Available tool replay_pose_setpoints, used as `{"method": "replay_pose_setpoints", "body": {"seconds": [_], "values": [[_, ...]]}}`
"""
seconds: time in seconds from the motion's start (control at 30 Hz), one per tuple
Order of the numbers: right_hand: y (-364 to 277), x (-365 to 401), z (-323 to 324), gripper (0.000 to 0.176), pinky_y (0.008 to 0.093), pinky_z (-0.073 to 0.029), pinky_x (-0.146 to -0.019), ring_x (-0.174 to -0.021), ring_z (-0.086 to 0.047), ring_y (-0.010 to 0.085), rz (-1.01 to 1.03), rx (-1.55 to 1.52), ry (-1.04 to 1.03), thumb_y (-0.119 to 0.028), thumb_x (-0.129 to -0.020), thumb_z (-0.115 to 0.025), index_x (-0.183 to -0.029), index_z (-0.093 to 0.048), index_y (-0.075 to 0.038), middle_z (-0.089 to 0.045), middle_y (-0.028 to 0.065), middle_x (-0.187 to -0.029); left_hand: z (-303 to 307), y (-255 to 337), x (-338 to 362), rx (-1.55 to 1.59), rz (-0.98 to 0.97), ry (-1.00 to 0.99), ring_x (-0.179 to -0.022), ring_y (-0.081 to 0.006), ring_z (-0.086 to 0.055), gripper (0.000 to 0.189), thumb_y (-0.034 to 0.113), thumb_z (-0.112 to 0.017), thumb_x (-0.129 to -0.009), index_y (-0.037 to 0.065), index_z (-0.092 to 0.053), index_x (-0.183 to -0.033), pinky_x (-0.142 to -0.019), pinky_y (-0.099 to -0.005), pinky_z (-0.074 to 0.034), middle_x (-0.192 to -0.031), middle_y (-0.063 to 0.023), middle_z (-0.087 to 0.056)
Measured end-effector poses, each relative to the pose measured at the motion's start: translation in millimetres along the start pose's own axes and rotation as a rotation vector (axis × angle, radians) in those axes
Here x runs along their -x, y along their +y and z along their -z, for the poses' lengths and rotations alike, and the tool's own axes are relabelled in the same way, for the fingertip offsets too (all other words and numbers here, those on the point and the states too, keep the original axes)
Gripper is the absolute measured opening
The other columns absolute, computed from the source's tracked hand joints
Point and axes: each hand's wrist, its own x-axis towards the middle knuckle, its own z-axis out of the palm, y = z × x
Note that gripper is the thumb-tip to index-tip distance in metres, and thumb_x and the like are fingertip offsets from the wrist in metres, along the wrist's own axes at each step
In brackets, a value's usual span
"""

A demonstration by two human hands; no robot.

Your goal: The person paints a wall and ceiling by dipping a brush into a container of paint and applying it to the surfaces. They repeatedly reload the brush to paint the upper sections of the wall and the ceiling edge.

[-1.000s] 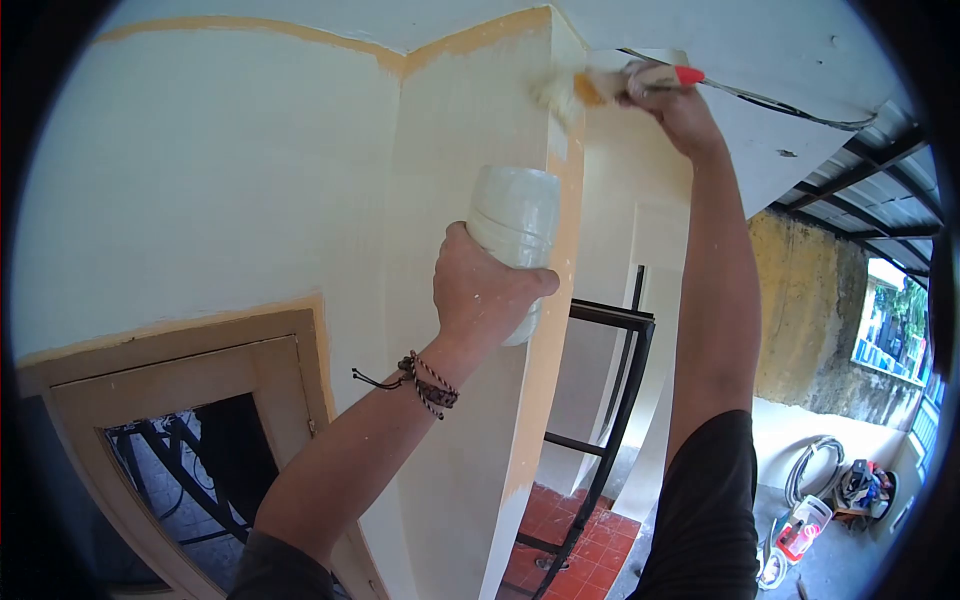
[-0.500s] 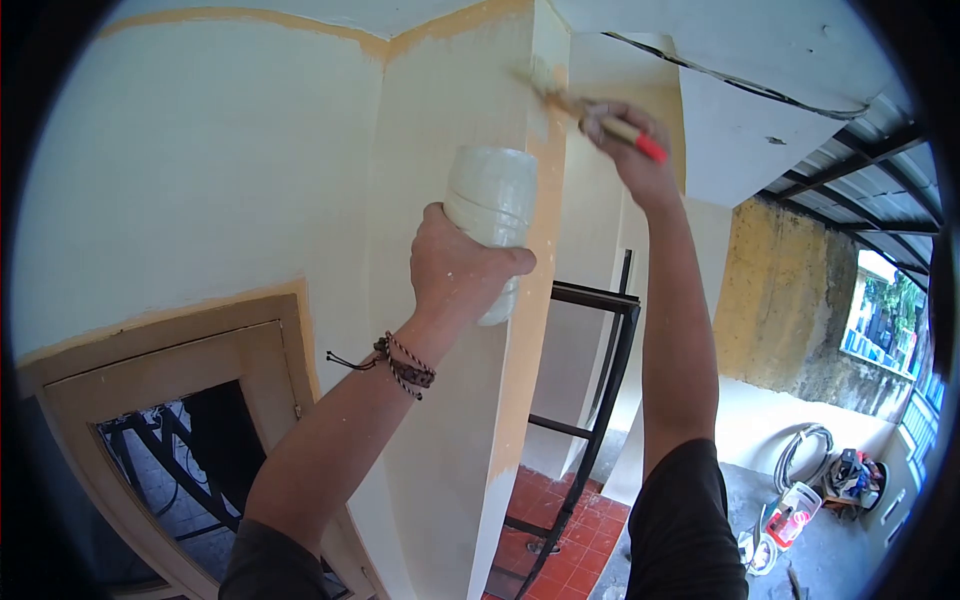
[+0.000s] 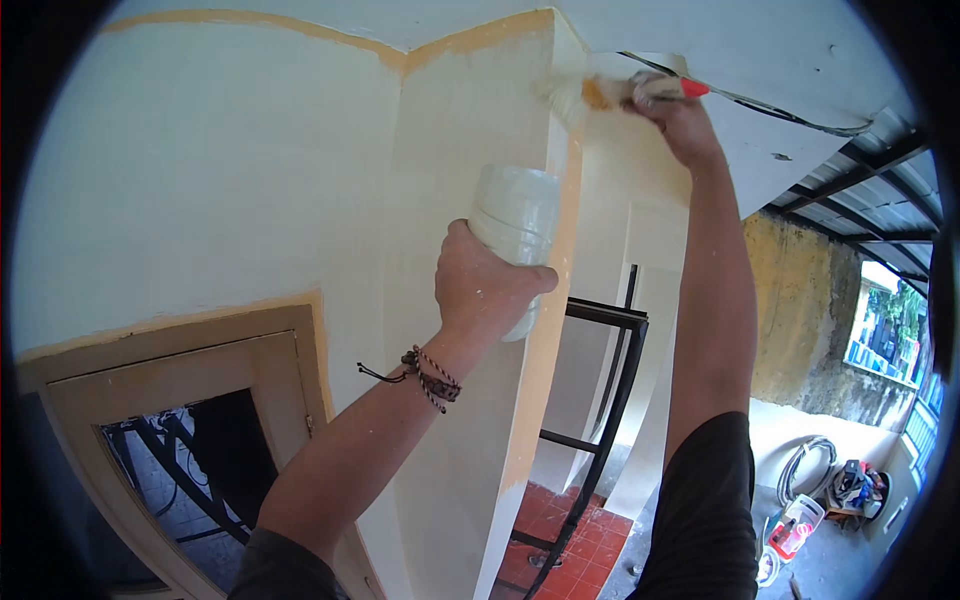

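My left hand (image 3: 490, 275) is wrapped round a whitish, paint-smeared plastic container (image 3: 515, 210), held up in front of the wall. What is inside the container is not visible. High on the right, my right hand (image 3: 670, 105) grips a paintbrush (image 3: 605, 93) by its red-tipped handle. The brush lies nearly level, and its blurred bristles are at the wall corner (image 3: 560, 105) near the ceiling. Cream paint covers much of the wall (image 3: 450, 130), with orange-tan strips along the top edge and down the corner.
A brown-framed door (image 3: 180, 350) with a glass pane stands lower left. Black metal framing (image 3: 605, 400) rises behind the corner over a red tiled floor (image 3: 580, 550). A dark cable (image 3: 760, 105) runs along the ceiling. Coiled hose (image 3: 805, 470) and tools lie lower right.
My right hand has moved up and to the right, and the brush has turned nearly level at the corner. The container and my left hand appear slightly lower and further right; the view has shifted.
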Motion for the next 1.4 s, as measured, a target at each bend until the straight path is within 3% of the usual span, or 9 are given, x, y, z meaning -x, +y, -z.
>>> {"method": "replay_pose_setpoints", "body": {"seconds": [0.07,0.2,0.4,0.63,0.9,0.93,1.1,1.3,1.4], "values": [[-2,-19,-2,0.018,0.0309,-0.054,-0.082,-0.087,-0.064,0.0216,0.15,0.076,0.18,-0.003,-0.083,-0.068,-0.098,-0.063,0.003,-0.063,0.0086,-0.095,-1,-2,0,-0.024,0.0,0.001,-0.085,-0.0311,-0.063,0.069,0.019,-0.08,-0.052,-0.007,-0.046,-0.106,-0.074,-0.04,-0.054,-0.097,-0.0184,-0.059],[-6,-30,-2,0.026,0.029,-0.053,-0.081,-0.086,-0.066,0.0203,0.112,0.071,0.418,-0.007,-0.08,-0.072,-0.102,-0.065,0.004,-0.066,0.0104,-0.095,1,-1,0,0.008,0.016,-0.024,-0.085,-0.031,-0.063,0.069,0.019,-0.08,-0.052,-0.008,-0.046,-0.106,-0.074,-0.0397,-0.054,-0.098,-0.0187,-0.058],[-8,-30,-18,0.041,0.0266,-0.054,-0.086,-0.092,-0.065,0.0203,0.076,0.114,0.508,-0.013,-0.078,-0.076,-0.109,-0.06,0.009,-0.063,0.0127,-0.105,0,-1,0,0.018,0.012,-0.025,-0.084,-0.0305,-0.063,0.069,0.019,-0.079,-0.052,-0.008,-0.046,-0.106,-0.073,-0.0395,-0.054,-0.098,-0.0184,-0.058],[12,-34,-27,0.036,0.0273,-0.054,-0.087,-0.093,-0.064,0.0215,0.202,0.108,0.485,-0.005,-0.077,-0.069,-0.108,-0.06,0.01,-0.063,0.0157,-0.109,2,1,-1,-0.021,0.036,-0.034,-0.087,-0.0283,-0.063,0.07,0.019,-0.081,-0.053,-0.007,-0.046,-0.108,-0.076,-0.038,-0.054,-0.099,-0.0179,-0.06],[18,1,20,0.026,0.029,-0.053,-0.09,-0.092,-0.064,0.0243,-0.11,0.061,0.487,-0.001,-0.079,-0.06,-0.102,-0.061,0.012,-0.063,0.015,-0.107,4,5,0,0.014,0.052,-0.066,-0.09,-0.0264,-0.063,0.07,0.019,-0.082,-0.055,-0.006,-0.045,-0.109,-0.078,-0.0362,-0.054,-0.102,-0.0175,-0.061],[25,-2,18,0.023,0.0293,-0.055,-0.081,-0.082,-0.065,0.0206,0.026,-0.019,0.554,-0.001,-0.072,-0.066,-0.093,-0.064,0.009,-0.065,0.0137,-0.096,3,4,-1,-0.001,0.048,-0.058,-0.09,-0.0264,-0.064,0.07,0.019,-0.082,-0.055,-0.006,-0.045,-0.109,-0.078,-0.0363,-0.054,-0.102,-0.0176,-0.061],[51,-29,-6,0.025,0.0276,-0.053,-0.081,-0.083,-0.065,0.0196,0.201,-0.062,0.551,-0.003,-0.073,-0.067,-0.096,-0.064,0.008,-0.065,0.012,-0.096,4,7,1,-0.01,0.055,-0.065,-0.09,-0.0263,-0.064,0.068,0.018,-0.082,-0.056,-0.006,-0.046,-0.109,-0.078,-0.0362,-0.054,-0.101,-0.0175,-0.061],[50,6,19,0.03,0.0296,-0.053,-0.085,-0.084,-0.064,0.0219,-0.158,-0.081,0.504,-0.005,-0.079,-0.062,-0.106,-0.06,0.009,-0.064,0.0117,-0.096,2,0,-1,0.028,0.004,-0.016,-0.083,-0.0305,-0.064,0.068,0.018,-0.08,-0.052,-0.008,-0.047,-0.105,-0.073,-0.0392,-0.054,-0.095,-0.0191,-0.061],[39,-10,7,0.029,0.0286,-0.052,-0.086,-0.083,-0.064,0.0215,-0.021,-0.044,0.607,-0.005,-0.078,-0.061,-0.103,-0.06,0.009,-0.063,0.0114,-0.095,1,-2,-2,0.021,-0.003,-0.033,-0.084,-0.0303,-0.064,0.067,0.017,-0.08,-0.052,-0.008,-0.047,-0.105,-0.073,-0.0392,-0.054,-0.095,-0.0191,-0.061]]}}
